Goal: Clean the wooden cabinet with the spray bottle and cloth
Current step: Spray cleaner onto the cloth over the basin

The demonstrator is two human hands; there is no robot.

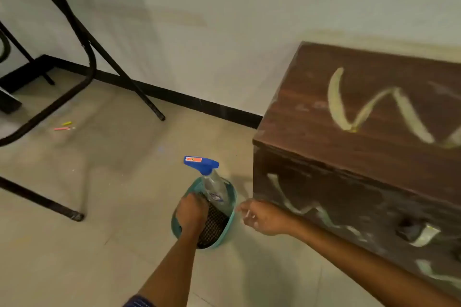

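Two hands: left (192, 212) grips one cloth (212, 228), right (262, 218) loosely open, one spray bottle (212, 182).

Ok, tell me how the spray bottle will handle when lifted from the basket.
The spray bottle looks clear and mostly empty, so probably light. It is tall and narrow with a big blue trigger head, so apt to tip. It stands in the basket near the left hand.

Head view looks steeply down at the floor (99, 169), cabinet (361, 112) right.
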